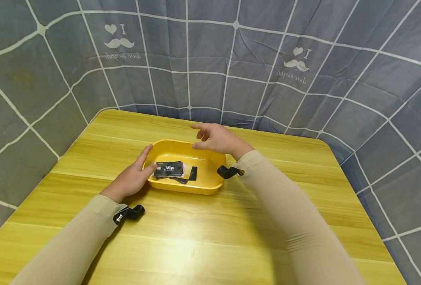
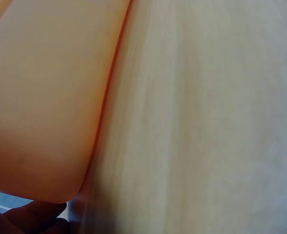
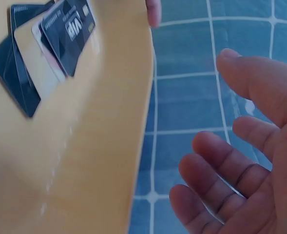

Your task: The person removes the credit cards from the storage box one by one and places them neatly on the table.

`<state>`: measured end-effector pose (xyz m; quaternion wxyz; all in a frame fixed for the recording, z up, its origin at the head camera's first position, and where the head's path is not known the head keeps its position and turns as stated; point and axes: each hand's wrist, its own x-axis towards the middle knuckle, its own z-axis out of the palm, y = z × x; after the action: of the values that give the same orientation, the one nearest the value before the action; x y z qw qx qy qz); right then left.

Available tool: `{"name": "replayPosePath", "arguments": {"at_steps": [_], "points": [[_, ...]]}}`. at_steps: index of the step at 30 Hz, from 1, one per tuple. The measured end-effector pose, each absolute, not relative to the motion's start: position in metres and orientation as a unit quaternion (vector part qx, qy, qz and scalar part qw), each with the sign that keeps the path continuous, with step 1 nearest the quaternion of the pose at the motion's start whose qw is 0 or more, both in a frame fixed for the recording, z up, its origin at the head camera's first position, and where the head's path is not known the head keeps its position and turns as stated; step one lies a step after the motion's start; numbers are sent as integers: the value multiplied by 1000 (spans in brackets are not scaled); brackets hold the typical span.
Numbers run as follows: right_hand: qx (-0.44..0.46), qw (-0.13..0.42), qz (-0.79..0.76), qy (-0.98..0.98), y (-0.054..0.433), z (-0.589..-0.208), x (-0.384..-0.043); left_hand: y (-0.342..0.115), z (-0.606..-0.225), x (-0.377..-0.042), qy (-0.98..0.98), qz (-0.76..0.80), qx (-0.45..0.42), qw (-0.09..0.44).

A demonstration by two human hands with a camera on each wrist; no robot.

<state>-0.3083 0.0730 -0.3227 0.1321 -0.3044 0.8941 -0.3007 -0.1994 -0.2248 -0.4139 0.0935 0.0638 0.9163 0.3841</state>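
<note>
A yellow plastic basin stands on the wooden table. A small pile of cards lies at its left end, with a black card marked "Vip" on top. My left hand grips the basin's left end, its thumb over the rim beside the cards and its fingers along the outside. Above the far right part of the rim is my right hand, loosely bent and holding nothing. In the right wrist view its fingers are apart from the basin wall.
The wooden table extends around the basin on all sides. A grey curtain with white grid lines hangs behind and beside it. Small black devices are fixed at both wrists.
</note>
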Motion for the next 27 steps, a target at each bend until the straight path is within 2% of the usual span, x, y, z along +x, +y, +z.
{"name": "replayPosePath", "arguments": {"at_steps": [13,27], "points": [[-361,186,-270,873,33,-340,-301,-224,-414,-202,919,379,50,96],[-364,228,-222,875,18,-359,-309,-222,-414,-201,919,379,47,95]]}}
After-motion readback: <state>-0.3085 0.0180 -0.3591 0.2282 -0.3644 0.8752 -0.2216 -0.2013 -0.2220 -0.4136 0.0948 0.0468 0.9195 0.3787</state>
